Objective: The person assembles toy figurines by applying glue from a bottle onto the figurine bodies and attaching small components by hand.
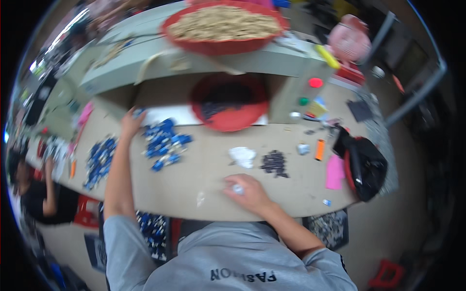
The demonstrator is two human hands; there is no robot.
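Note:
My left hand [131, 123] reaches to the opening of the grey-green machine housing, its fingers closed around a small blue piece [139, 113]. Just right of it lies a loose heap of small blue-and-white pieces [162, 143]; a second heap of such pieces [101, 161] spreads left of my forearm. Over the front middle of the table, my right hand [250, 195] is curled with a small whitish piece [238, 189] at its fingers. Beyond that hand lie a white clump [242, 156] and a patch of small dark pieces [274, 163]. Motion blur hides finer detail.
Under the housing [204, 63] sits a red basin [232, 121] with dark pieces; another red basin [223, 46] on top holds tan pieces. At right are an orange lighter-shaped item [319, 150], a pink sheet [335, 173] and a black bag [371, 167]. Another person sits at left.

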